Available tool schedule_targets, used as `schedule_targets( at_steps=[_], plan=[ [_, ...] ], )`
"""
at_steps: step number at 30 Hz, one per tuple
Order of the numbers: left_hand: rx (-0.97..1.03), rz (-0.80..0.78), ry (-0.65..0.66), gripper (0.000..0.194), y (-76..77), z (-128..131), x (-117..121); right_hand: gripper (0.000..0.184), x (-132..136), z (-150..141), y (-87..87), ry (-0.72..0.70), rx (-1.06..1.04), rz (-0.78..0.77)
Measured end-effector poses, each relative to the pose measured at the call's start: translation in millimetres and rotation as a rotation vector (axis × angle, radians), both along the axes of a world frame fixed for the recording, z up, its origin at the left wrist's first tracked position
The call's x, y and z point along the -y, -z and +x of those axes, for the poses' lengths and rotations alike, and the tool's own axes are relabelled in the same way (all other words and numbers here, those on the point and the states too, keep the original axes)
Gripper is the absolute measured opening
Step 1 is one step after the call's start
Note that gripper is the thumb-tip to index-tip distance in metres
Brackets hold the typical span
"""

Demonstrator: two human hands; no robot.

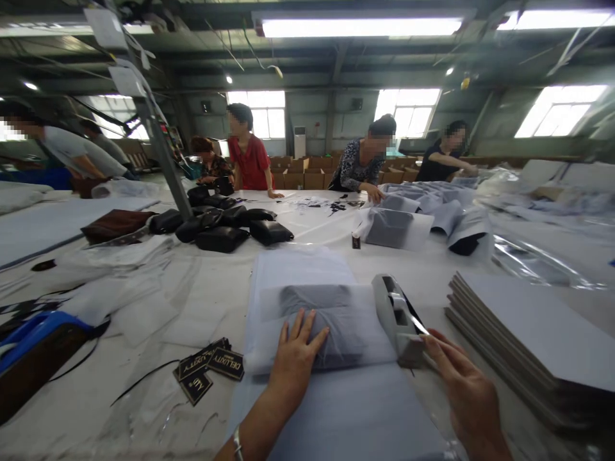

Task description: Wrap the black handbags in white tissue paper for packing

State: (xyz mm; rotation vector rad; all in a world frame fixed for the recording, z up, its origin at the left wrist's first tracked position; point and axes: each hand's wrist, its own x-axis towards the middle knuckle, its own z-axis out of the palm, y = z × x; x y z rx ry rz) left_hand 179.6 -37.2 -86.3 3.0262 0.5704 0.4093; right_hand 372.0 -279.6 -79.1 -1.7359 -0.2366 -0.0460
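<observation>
My left hand (294, 360) lies flat, fingers spread, on a dark item wrapped in translucent white paper (343, 320). Under this bundle are stacked sheets of thin white paper (346, 416). Just right of the bundle stands a grey tape dispenser (398, 320). My right hand (466, 390) is at its near end, thumb and fingers pinching the end of a strip of clear tape (416, 323) that runs from the roll. The dark item's exact kind is hidden by the paper.
Black tags with gold lettering (228, 363) lie at left, near a blue-topped tape dispenser (45, 339). A stack of grey-white boards (538, 333) stands right. Black bags (223, 237) and a wrapped bundle (389, 227) lie further back. Several people work across the table.
</observation>
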Motion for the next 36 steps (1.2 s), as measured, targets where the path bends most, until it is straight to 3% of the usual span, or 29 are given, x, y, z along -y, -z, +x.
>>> schedule_targets(
  at_steps=[3, 5, 11, 15, 18, 22, 27, 31, 36],
  plan=[
    [0.007, 0.008, 0.001, 0.068, -1.8, -1.2, 0.4, 0.047, 4.2, -10.1, 6.4, -0.06, -0.253, 0.154],
    [0.007, 0.016, 0.01, 0.069, -1.5, -1.8, -0.4, 0.047, 6.4, -9.6, 14.0, -0.107, -0.34, 0.178],
    [0.022, 0.067, 0.028, 0.067, 0.0, -2.4, -2.2, 0.048, 29.3, 9.3, 30.0, -0.102, -0.2, -0.064],
    [0.024, 0.074, 0.026, 0.068, -0.5, -2.0, -1.6, 0.044, 51.9, 12.5, 9.3, -0.098, 0.058, -0.282],
    [0.03, 0.058, 0.022, 0.069, -1.4, -1.8, -1.1, 0.037, 47.5, 10.7, -24.2, -0.338, 0.299, -0.358],
    [0.023, 0.02, 0.022, 0.072, -3.1, -1.9, -1.2, 0.029, 2.5, 15.2, -60.7, -0.749, 0.507, -0.452],
    [0.007, 0.008, 0.013, 0.07, -2.4, -2.2, -1.4, 0.029, -80.3, 32.5, -70.3, -1.123, 0.738, -0.587],
    [0.009, 0.022, 0.007, 0.067, 1.2, -1.6, -1.3, 0.038, -133.9, 41.9, -75.8, -1.223, 0.87, -0.754],
    [0.014, 0.035, 0.01, 0.064, 3.4, -1.2, -1.3, 0.052, -170.9, 43.7, -86.7, -1.201, 0.994, -1.041]
  ],
)
